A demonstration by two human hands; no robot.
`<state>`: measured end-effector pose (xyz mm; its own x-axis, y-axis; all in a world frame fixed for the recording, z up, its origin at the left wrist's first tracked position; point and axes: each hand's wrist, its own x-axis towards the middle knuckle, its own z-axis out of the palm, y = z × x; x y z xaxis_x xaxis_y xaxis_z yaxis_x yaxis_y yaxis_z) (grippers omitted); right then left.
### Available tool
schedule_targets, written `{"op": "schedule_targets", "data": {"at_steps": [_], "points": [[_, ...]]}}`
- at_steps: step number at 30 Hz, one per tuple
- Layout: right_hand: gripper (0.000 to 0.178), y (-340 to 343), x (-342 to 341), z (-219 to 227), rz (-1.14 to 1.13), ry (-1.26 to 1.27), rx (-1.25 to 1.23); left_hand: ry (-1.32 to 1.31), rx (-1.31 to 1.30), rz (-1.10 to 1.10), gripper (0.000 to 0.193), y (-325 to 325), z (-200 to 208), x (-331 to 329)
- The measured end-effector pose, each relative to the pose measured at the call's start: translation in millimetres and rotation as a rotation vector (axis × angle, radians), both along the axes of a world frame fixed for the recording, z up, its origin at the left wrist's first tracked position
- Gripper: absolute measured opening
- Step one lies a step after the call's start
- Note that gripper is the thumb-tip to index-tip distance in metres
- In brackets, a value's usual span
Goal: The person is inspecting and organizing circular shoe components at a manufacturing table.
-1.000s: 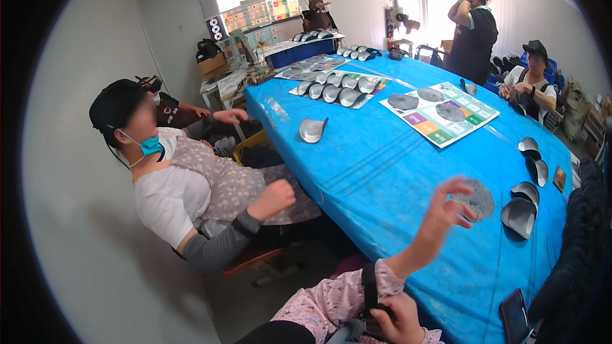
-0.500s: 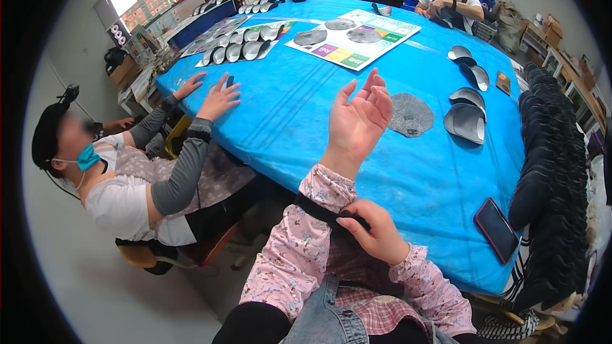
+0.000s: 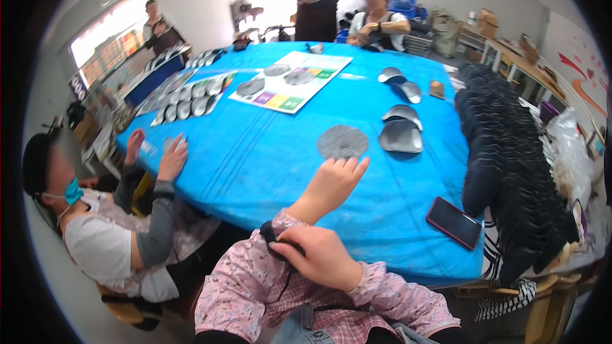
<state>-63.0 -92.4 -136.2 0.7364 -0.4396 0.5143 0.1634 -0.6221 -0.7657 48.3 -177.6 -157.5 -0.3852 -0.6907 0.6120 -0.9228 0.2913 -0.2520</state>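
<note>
My left hand [image 3: 331, 183] is raised over the near side of the blue table, back toward me. Its fingers are loosely curled in, with nothing visible in them. A black wrist strap [image 3: 270, 236] goes round the pink floral sleeve at my left wrist. My right hand [image 3: 324, 258] is closed on this strap, thumb and fingers pinching it; the palm side is hidden. Just beyond my left hand lies a round grey textured disc [image 3: 343, 143]. To its right sit dark curved cap-brim-shaped pieces [image 3: 400, 136] with shiny undersides.
A phone [image 3: 454, 223] lies on the blue-covered table [image 3: 268, 178] at right. Beside it is a long stack of black curved pieces [image 3: 503, 153]. A printed board [image 3: 306, 95] with grey discs and rows of shiny pieces [image 3: 191, 100] lie farther off. A co-worker [image 3: 115, 242] sits at left; others are beyond.
My left hand has turned from palm up with fingers spread to back up and curled, and dropped lower. My right hand still grips the strap, now moved left. The view has tilted up and right.
</note>
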Motion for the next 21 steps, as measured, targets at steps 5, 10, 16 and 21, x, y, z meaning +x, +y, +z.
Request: {"op": "schedule_targets", "data": {"at_steps": [5, 10, 16, 21], "points": [[0.022, -11, -25, 2, -0.016, 0.007, 0.019, 0.095, 0.163, -0.021, 0.04, -2, 12, -3], [0.05, -23, -50, -31, -0.126, -0.134, 0.317, 1.343, 0.182, -0.254, 0.035, 0, 48, 11], [0.068, 1, -19, -54, 0.187, -0.232, 1.11, 1.514, 0.25, -0.499, 0.039, 1, 52, -18], [0.053, -10, -20, -54, -0.056, -0.098, 0.835, 2.569, 0.577, -1.023, 0.039, 8, 34, -2]]}}
